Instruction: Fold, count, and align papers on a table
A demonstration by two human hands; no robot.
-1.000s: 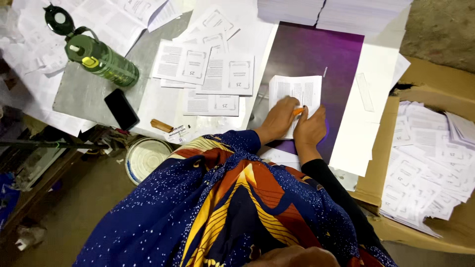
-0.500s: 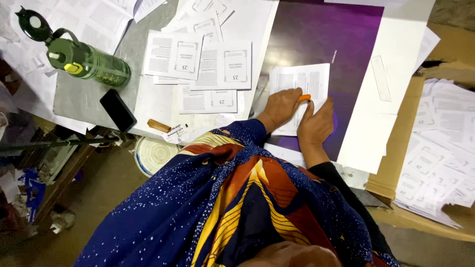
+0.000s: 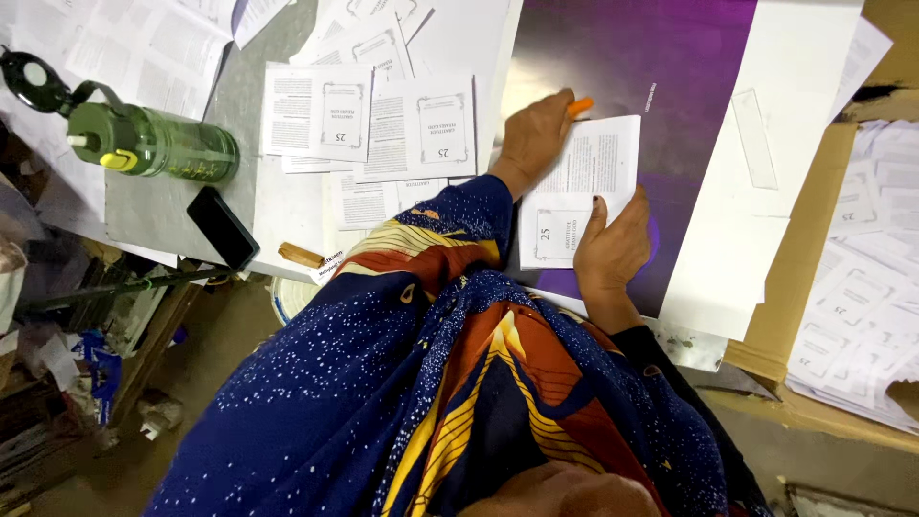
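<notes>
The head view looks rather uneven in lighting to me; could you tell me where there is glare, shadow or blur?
In the head view, the purple sheet shows a pale sheen near its left edge; the floor under the table at lower left lies in shadow; the left hand with its orange tool looks slightly soft; the printed sheets stay sharp.

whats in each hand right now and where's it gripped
Left hand holds an orange tool by its near end, tip sticking out. Right hand holds nothing; it presses flat on the printed sheet.

Small print or bindery workshop, table (image 3: pixel 172 206) strewn with loose white printed sheets (image 3: pixel 421 124), glossy purple cover sheet (image 3: pixel 670 57), brown cardboard box (image 3: pixel 804 287) of folded pages, cluttered floor (image 3: pixel 220 345)
</notes>
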